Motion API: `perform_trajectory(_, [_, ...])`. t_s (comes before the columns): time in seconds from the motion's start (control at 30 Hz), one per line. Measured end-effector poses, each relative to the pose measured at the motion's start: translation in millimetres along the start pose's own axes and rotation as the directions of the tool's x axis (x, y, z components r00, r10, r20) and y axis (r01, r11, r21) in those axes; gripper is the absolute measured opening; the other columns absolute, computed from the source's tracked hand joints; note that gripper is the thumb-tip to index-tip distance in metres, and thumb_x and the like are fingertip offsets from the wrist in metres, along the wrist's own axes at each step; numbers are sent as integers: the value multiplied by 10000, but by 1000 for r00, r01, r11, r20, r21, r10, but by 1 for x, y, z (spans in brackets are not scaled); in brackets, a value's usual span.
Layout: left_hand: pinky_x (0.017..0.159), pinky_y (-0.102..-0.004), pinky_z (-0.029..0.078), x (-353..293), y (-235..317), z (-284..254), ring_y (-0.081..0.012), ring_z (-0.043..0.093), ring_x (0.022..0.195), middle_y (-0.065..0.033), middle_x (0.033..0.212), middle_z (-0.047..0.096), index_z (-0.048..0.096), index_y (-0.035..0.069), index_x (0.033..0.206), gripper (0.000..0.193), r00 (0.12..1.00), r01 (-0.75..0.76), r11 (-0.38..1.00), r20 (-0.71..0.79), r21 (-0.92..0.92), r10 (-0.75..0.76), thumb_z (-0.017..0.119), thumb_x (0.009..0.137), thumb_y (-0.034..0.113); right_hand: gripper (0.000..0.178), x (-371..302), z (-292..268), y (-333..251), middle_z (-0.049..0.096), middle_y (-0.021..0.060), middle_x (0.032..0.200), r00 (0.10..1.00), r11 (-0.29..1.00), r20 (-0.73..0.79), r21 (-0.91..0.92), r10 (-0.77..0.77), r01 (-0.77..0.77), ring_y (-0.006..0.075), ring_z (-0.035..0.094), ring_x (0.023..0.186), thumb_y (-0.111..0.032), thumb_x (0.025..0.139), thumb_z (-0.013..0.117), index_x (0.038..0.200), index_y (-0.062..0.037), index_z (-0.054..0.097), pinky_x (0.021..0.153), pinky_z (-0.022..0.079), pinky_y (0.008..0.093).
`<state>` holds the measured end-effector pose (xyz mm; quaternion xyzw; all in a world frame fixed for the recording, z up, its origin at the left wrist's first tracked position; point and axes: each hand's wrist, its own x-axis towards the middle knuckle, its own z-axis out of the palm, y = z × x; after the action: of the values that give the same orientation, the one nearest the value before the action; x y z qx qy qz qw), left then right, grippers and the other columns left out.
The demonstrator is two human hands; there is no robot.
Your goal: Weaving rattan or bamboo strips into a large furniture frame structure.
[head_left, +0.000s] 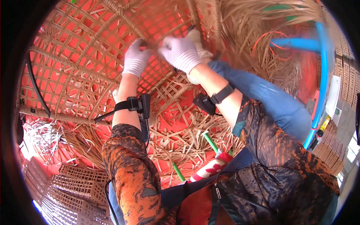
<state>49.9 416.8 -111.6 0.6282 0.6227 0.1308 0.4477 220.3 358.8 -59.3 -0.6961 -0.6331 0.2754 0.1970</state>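
Note:
A large woven panel of tan strips, with open square gaps and thicker wrapped ribs, spreads across the upper left. Over its right part are both my hands, in white ribbed gloves. My left hand is closed, its fingers curled toward the thumb. Close by on the right, my right hand is also closed, with its fingertips slightly blurred. Whatever thin thing the fingers pinch, if any, cannot be made out. A wrapped rib of the panel rises just beyond my right hand.
Loose tan strips pile up at the upper right and scatter over the red floor. A blue tubular frame stands at the right. Stacked woven pieces sit lower left. Green rods lie near my lap.

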Motion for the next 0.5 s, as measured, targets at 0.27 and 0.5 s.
perform_trajectory(0.27, [879,-368,474,-2,4,-5,-299,623,1004,-169,1031,667,652,18,1062,517,983,-31,967,182,255,-16,680,727,410,144,-126,32,-68,696,106,773,624,859,745,-140,-237,493,284,689,754,-191,752,633,804,-79,708,619,524,423])
perform_trajectory(0.5, [871,-376,476,-10,39,0,-298,624,998,-161,1021,670,660,39,1058,527,973,30,943,206,331,-103,708,680,403,145,-177,56,-65,703,91,783,408,768,854,-16,-322,640,258,692,751,-180,714,657,803,-81,713,602,520,390])
